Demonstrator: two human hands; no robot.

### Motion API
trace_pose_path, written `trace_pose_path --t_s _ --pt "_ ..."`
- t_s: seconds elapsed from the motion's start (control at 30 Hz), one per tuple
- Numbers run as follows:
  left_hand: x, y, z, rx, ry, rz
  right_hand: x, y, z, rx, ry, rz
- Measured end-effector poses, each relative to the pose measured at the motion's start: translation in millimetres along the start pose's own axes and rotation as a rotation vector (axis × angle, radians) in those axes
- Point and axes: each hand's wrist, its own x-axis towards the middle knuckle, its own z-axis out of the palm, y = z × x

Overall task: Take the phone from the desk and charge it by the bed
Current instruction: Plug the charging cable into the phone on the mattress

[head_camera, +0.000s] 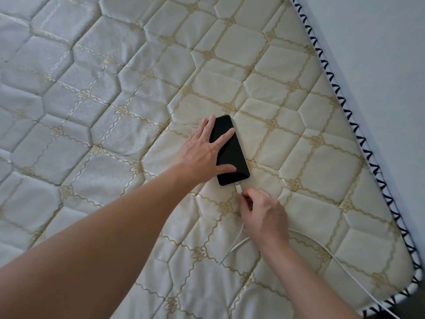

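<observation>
Black-screened rectangular phone with pale metal edge (230,150): lies flat, screen up and dark, on cream quilted mattress with gold lattice stitching (103,100), toward its right side. White charging cable (239,245): connector seated at phone's lower short edge; cord loops across mattress toward lower right corner. Left hand (202,155): open, fingers spread, resting on phone's left half. Right hand (264,215): fingertips pinched on cable just below connector. Mattress border: white piping with dark zigzag stitching (354,125), beside pale wall (379,54).
</observation>
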Motion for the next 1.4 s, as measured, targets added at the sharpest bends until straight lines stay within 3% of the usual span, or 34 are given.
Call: trace_pose_path --t_s 0.37,0.63,1.4 --pt "-1.6 2.5 -0.2 -0.002 -0.007 -0.014 2.6 -6.4 3.8 0.091 0.004 0.169" --pt "-1.7 0.9 -0.2 -0.002 -0.002 -0.003 -2.0 -6.0 9.1 0.013 0.021 -0.012" --pt "2.7 -6.3 -1.5 -0.145 0.168 -0.013 11.2 -2.3 18.8 -0.226 0.124 -0.223"
